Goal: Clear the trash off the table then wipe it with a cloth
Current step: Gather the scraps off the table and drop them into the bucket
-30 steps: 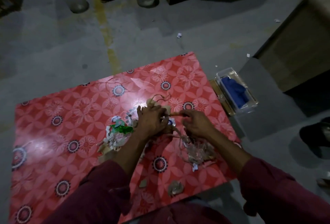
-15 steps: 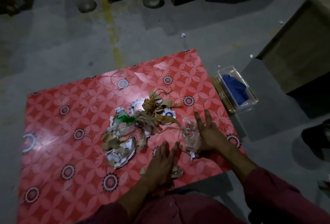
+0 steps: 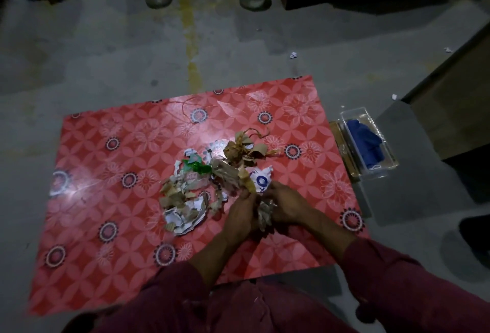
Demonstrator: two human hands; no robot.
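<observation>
Trash (image 3: 212,181) still heaps mid-table (image 3: 106,200), but the left hand (image 3: 240,213) and right hand (image 3: 287,206), spread flat a moment ago, now close together around a crumpled scrap (image 3: 264,213), so clearing has begun.

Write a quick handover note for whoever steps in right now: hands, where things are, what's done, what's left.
Left hand and right hand are together, gripping a small bunch of scraps at the near right of the pile.
Most trash lies mid-table: dry leaves, torn paper, a green bit.
The blue cloth sits in a clear box off the table's right edge.
Done: scraps gathered into one heap.
Left: remove the trash, then wipe.
</observation>
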